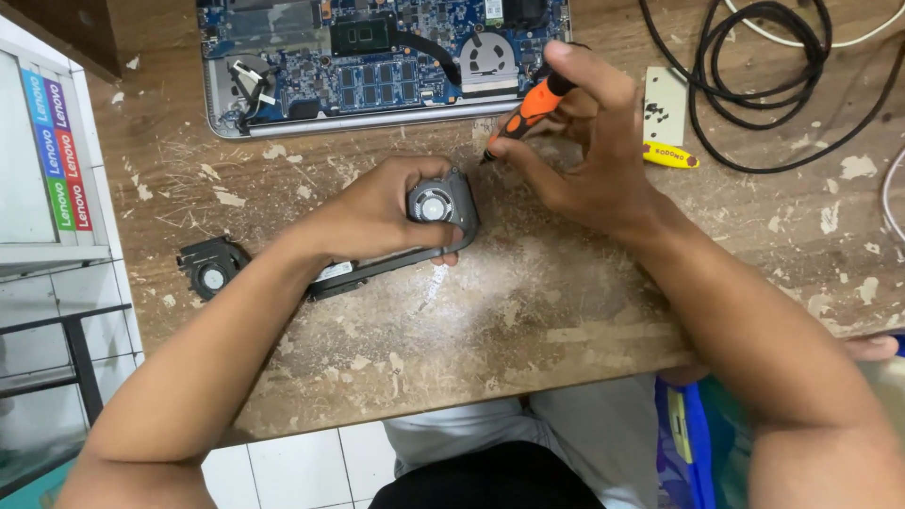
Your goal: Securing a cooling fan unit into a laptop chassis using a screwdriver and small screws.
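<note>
My left hand (377, 212) grips a grey laptop cooling fan (441, 205) with a black heat-pipe bar (368, 273) attached, holding it flat on the worn wooden table (528, 311). My right hand (589, 141) holds an orange and black screwdriver (530, 111), tip pointing down at the table just beyond the fan's upper right corner. An opened laptop (377, 57) with its blue circuit board exposed lies at the table's far edge, just beyond both hands.
A second black fan (212, 269) lies at the left. Right of my hand are a yellow-handled tool (671, 156) and a small white card (665, 106). Black cables (754, 66) coil at the far right. A white strip (434, 283) lies below the fan.
</note>
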